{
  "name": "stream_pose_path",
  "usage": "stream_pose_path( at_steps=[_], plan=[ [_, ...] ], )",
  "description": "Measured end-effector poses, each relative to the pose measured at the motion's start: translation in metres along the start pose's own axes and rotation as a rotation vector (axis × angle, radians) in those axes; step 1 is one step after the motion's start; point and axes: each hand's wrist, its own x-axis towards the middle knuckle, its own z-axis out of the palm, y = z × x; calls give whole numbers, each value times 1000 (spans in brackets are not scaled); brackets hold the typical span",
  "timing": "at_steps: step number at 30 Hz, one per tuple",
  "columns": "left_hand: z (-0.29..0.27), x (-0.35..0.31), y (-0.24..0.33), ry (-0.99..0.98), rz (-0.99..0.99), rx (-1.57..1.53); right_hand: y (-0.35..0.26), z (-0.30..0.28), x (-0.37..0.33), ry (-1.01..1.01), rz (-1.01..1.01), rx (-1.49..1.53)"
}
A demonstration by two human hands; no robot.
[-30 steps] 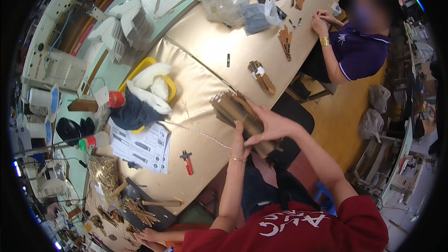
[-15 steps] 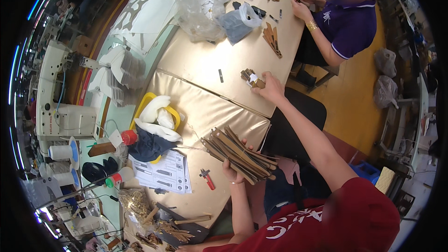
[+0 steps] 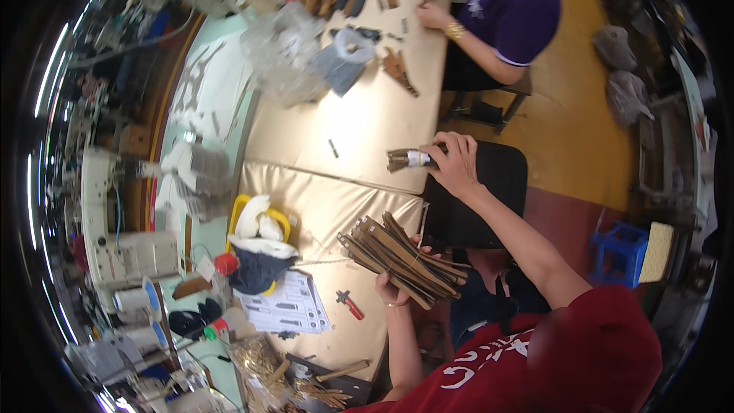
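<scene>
My left hand (image 3: 391,289) is closed around a thick bundle of long brown strips (image 3: 405,258), leather-like, fanned at the far end. A thin yellowish band crosses the bundle, and its near end overhangs the table edge by my lap. Farther off, my right hand (image 3: 457,164) grips the right end of a smaller bundle of brown strips (image 3: 407,159), wrapped with a white band and a yellowish tie. The fingers curl over that end, partly hiding it. Beyond it, a small dark strip (image 3: 333,148) lies on the gold-coloured table cover (image 3: 306,126).
Left of my bundle are a red-handled tool (image 3: 350,304), printed sheets (image 3: 287,306) and a yellow basket (image 3: 238,210) with white pads. A clear plastic bag (image 3: 283,53) lies farther back. A co-worker in purple (image 3: 505,11) sits beyond; a black chair (image 3: 489,199) stands by the table edge.
The view has shifted and turned slightly. The smaller bundle lies more level, and my right hand arches higher over its end. My left hand keeps the larger bundle.
</scene>
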Motion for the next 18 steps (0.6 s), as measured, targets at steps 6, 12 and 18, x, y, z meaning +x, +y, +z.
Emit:
stream_pose_path(
  at_steps=[6,12,18],
  plan=[
    [48,26,-60,-184,-258,-72,54,-142,-76,242,2,-289],
    [107,33,-188,-259,-640,50,101,-300,-228,229,321,-440],
    [155,-46,-403,-407,-941,195,124,-450,-460,403,705,-469]
  ],
)
